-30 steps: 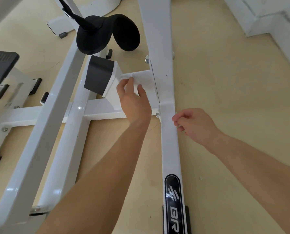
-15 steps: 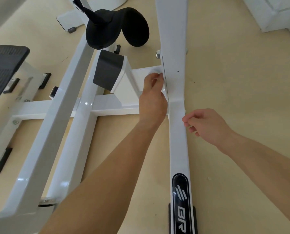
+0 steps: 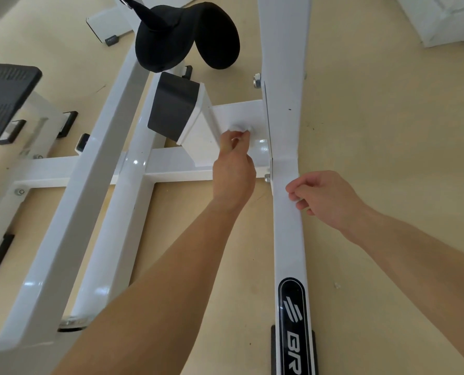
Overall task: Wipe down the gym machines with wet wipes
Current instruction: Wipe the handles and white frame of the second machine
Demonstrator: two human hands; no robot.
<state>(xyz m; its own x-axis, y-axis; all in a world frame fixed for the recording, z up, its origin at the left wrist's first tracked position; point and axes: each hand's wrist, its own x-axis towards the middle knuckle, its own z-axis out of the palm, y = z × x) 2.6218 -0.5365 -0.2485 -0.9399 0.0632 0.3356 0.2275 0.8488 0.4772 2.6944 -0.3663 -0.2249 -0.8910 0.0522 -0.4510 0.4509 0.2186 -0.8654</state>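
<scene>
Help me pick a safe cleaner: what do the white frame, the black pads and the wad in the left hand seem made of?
The white frame: likely steel, glossy paint or powder coat; sharp highlights, bolted joints. The black pads: probably vinyl over foam; matte, rounded. The wad pinched by the left hand: thin white wipe, seemingly nonwoven, crumpled.

Left hand on crossbar, right hand beside upright beam

glossy white metal frame, matt black pad
</scene>
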